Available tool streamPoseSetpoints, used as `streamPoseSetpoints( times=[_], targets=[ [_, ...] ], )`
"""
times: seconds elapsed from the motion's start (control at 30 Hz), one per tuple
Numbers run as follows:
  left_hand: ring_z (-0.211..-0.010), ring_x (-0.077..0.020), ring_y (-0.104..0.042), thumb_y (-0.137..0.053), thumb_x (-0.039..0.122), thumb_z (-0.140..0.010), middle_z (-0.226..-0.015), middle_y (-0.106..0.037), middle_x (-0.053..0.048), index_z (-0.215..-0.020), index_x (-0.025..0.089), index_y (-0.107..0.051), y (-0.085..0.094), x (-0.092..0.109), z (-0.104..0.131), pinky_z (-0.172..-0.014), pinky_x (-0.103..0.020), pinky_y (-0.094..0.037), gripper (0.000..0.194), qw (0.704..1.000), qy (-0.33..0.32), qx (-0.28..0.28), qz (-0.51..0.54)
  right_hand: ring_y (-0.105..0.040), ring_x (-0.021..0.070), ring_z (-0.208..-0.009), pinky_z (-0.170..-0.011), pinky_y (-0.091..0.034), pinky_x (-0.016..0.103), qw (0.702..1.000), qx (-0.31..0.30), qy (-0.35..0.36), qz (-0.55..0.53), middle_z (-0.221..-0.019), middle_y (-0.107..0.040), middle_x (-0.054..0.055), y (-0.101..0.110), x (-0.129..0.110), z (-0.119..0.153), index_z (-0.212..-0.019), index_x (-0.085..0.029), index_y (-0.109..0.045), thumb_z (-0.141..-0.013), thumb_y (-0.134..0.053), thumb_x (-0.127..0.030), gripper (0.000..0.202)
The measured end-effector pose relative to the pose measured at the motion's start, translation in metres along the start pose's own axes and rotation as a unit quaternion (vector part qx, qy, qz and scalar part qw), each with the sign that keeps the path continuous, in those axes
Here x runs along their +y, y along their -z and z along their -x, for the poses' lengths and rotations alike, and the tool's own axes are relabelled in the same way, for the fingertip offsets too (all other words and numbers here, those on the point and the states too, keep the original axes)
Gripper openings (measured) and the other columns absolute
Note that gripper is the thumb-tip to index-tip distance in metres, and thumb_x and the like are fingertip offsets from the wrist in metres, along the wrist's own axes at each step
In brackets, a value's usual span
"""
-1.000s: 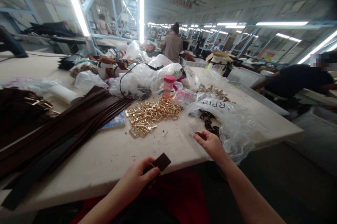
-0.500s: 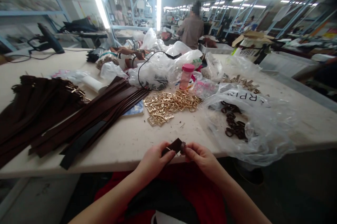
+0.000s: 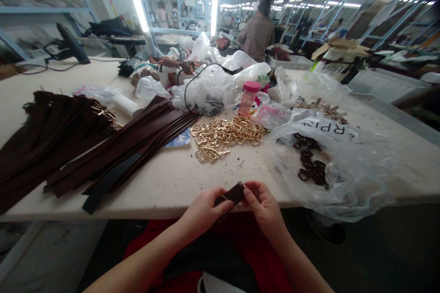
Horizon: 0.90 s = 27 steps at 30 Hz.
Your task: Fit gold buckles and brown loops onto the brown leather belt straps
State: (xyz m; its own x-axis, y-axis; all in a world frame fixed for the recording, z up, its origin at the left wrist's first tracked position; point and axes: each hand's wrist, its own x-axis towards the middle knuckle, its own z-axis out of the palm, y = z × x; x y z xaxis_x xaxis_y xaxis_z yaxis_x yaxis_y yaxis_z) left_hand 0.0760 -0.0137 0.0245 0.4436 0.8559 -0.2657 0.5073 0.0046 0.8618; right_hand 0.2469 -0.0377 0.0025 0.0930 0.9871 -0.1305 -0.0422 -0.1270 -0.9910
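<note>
Near the table's front edge, my left hand (image 3: 210, 208) is closed on a dark brown leather strap (image 3: 231, 196); a thin gold piece shows by my thumb. A small dark brown leather loop (image 3: 241, 187) sits around the strap's end, and the fingers of my right hand (image 3: 258, 199) pinch it. Beyond my hands lies a heap of gold metal buckles (image 3: 220, 136). More brown loops (image 3: 311, 164) lie in an open clear plastic bag (image 3: 357, 174) to the right. Brown straps (image 3: 137, 139) are stacked at the left.
A bundle of straps with gold fittings (image 3: 65, 128) lies far left. A pink-lidded bottle (image 3: 248, 100) stands behind the buckles, before piled plastic bags (image 3: 206, 84). White bins (image 3: 385, 84) are at the right. A person (image 3: 257, 31) stands with their back turned beyond the table (image 3: 165, 187).
The brown loop, held at the strap's tip before, now sits around its end. My right hand has moved slightly closer around it. The view has shifted a little to the left.
</note>
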Motion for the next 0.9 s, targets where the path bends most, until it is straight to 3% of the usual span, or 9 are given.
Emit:
streamPoseSetpoints(
  times=[0.13, 0.27, 0.37, 0.47, 0.57, 0.67, 0.73, 0.83, 0.9],
  targets=[
    [-0.06, -0.0154, -0.057, -0.05, 0.042, -0.076, -0.069, -0.063, 0.0, -0.09, 0.017, -0.057, -0.001, -0.002, 0.0, -0.052, -0.022, -0.039, 0.029, 0.999, 0.023, -0.025, 0.006, -0.054, 0.0128, -0.062, -0.059, -0.044, 0.026, 0.999, -0.036, -0.021, 0.02, -0.08, -0.062, 0.002, 0.002, -0.001, 0.0, -0.101, -0.019, -0.058, -0.072, -0.061, -0.046, 0.04],
    [-0.061, -0.0152, -0.057, -0.051, 0.039, -0.075, -0.071, -0.064, -0.001, -0.088, 0.016, -0.057, 0.0, -0.001, 0.001, -0.053, -0.023, -0.04, 0.027, 0.999, 0.026, -0.032, 0.025, -0.052, 0.0126, -0.057, -0.054, -0.043, 0.026, 0.997, -0.066, -0.036, 0.026, -0.073, -0.062, 0.002, -0.002, -0.001, 0.001, -0.088, -0.017, -0.063, -0.068, -0.064, -0.046, 0.035],
    [-0.07, -0.0154, -0.058, -0.052, 0.029, -0.074, -0.082, -0.065, -0.002, -0.102, 0.016, -0.053, 0.005, 0.003, 0.005, -0.061, -0.023, -0.044, 0.031, 0.998, 0.003, -0.028, 0.054, -0.05, 0.0114, -0.052, -0.05, -0.04, 0.024, 0.997, -0.054, -0.055, 0.004, -0.063, -0.059, -0.001, -0.007, -0.003, 0.003, -0.082, -0.016, -0.061, -0.066, -0.066, -0.047, 0.035],
    [-0.075, -0.0148, -0.059, -0.047, 0.02, -0.075, -0.089, -0.065, -0.003, -0.117, 0.017, -0.043, 0.01, 0.005, 0.01, -0.066, -0.025, -0.045, 0.043, 0.994, -0.012, -0.058, 0.089, -0.048, 0.0105, -0.051, -0.05, -0.039, 0.023, 0.995, -0.054, -0.083, -0.024, -0.061, -0.057, -0.002, -0.011, -0.007, 0.006, -0.08, -0.017, -0.059, -0.066, -0.066, -0.048, 0.035],
    [-0.079, -0.0154, -0.059, -0.045, 0.018, -0.076, -0.092, -0.065, -0.004, -0.117, 0.016, -0.044, 0.012, 0.003, 0.012, -0.07, -0.026, -0.045, 0.04, 0.991, -0.019, -0.059, 0.115, -0.05, 0.0119, -0.055, -0.053, -0.04, 0.024, 0.996, -0.064, -0.057, -0.023, -0.063, -0.057, -0.002, -0.014, -0.008, 0.012, -0.08, -0.018, -0.059, -0.067, -0.066, -0.048, 0.033],
    [-0.079, -0.0163, -0.059, -0.046, 0.02, -0.077, -0.091, -0.065, -0.004, -0.118, 0.016, -0.042, 0.009, -0.001, 0.012, -0.071, -0.028, -0.045, 0.041, 0.988, -0.018, -0.056, 0.139, -0.051, 0.014, -0.06, -0.057, -0.041, 0.026, 0.998, -0.052, -0.013, -0.041, -0.066, -0.058, 0.001, -0.014, -0.005, 0.018, -0.079, -0.018, -0.061, -0.076, -0.051, -0.056, 0.039],
    [-0.078, -0.0164, -0.06, -0.046, 0.02, -0.077, -0.089, -0.065, -0.004, -0.119, 0.016, -0.041, 0.007, -0.002, 0.012, -0.069, -0.027, -0.045, 0.043, 0.985, -0.016, -0.072, 0.153, -0.051, 0.0141, -0.059, -0.056, -0.041, 0.027, 0.994, -0.051, -0.049, -0.085, -0.066, -0.058, 0.002, -0.013, -0.003, 0.019, -0.076, -0.017, -0.061, -0.079, -0.043, -0.058, 0.045],
    [-0.075, -0.0155, -0.059, -0.046, 0.02, -0.077, -0.086, -0.065, -0.002, -0.117, 0.017, -0.044, 0.004, 0.0, 0.013, -0.067, -0.026, -0.045, 0.041, 0.988, -0.019, -0.063, 0.14, -0.049, 0.0113, -0.054, -0.053, -0.039, 0.024, 0.98, -0.064, -0.128, -0.141, -0.06, -0.055, -0.002, -0.015, -0.003, 0.02, -0.068, -0.018, -0.056, -0.074, -0.059, -0.049, 0.033],
    [-0.076, -0.0154, -0.059, -0.047, 0.02, -0.076, -0.085, -0.065, -0.002, -0.114, 0.017, -0.047, 0.003, 0.001, 0.013, -0.07, -0.026, -0.044, 0.038, 0.992, -0.023, -0.036, 0.118, -0.051, 0.0108, -0.056, -0.055, -0.04, 0.023, 0.975, -0.067, -0.14, -0.16, -0.062, -0.056, -0.004, -0.019, -0.001, 0.02, -0.071, -0.019, -0.053, -0.068, -0.068, -0.042, 0.027]
  ],
)
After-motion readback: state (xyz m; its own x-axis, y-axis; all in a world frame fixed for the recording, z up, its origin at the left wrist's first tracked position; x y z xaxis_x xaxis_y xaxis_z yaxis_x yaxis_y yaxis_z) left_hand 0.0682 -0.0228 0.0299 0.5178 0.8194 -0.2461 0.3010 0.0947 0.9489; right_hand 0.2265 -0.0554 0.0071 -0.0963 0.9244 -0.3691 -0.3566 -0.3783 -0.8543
